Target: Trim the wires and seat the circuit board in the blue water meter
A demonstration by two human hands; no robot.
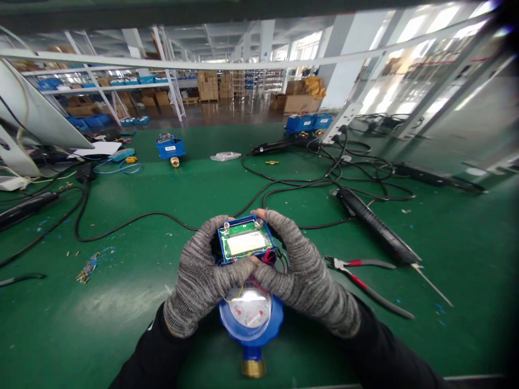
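You are seated at a wide green bench in a warehouse hall, with shelving and stacked cartons far behind. Black cables loop across the middle of the bench.

Right in front of you, near the bench's near edge, is a blue water meter. Its round dial faces up and its brass fitting points toward you. Above the dial sits the green circuit board with its pale display, tilted up in the blue housing, and red and yellow wires run from it down toward the dial.

Your left hand, in a grey knit glove, is closed around the left side of the board's housing, thumb pressed in at the near edge. Your right hand grips the right side the same way, fingertips at the far corner.

The meter body looks heavy and rigid, so it should stay put under its own weight. The board is light and fragile and the wires are thin, so hold it by the housing edges, not the display or leads.

To your right, red-handled pliers lie just beside your wrist, and an electric screwdriver lies farther right. Far off stand more blue meters. Small brass screws are scattered to the left.
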